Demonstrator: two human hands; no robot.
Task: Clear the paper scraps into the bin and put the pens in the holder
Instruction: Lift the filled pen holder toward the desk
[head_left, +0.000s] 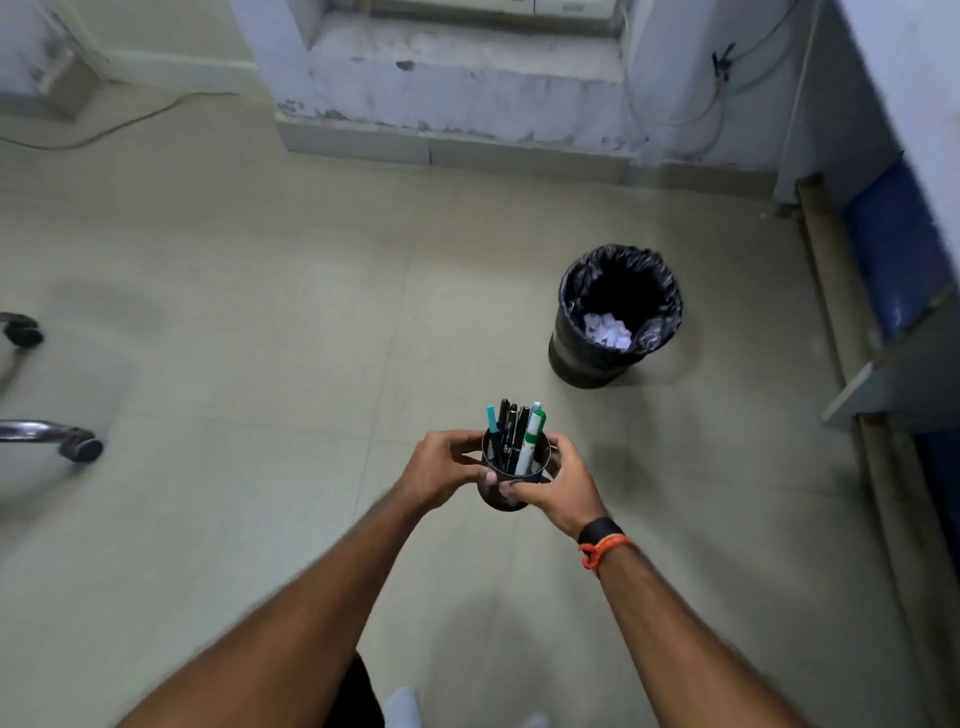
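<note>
Both hands (441, 470) (561, 483) round the holder (496, 500)

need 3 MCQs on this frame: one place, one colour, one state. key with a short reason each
1. Where do the white paper scraps lie?
A) on the floor
B) inside the round black lined bin
C) on a chair

2. What colour is the cap of the white marker in the black mesh pen holder?
A) red
B) green
C) yellow

3. How do the left hand and right hand stand to the holder?
A) both grip it
B) only the left touches it
C) neither touches it

Key:
1 B, the scraps show white at the bottom of the bin.
2 B, a green cap tops the marker.
3 A, fingers of both hands curl round the holder, which is off the floor.
</note>
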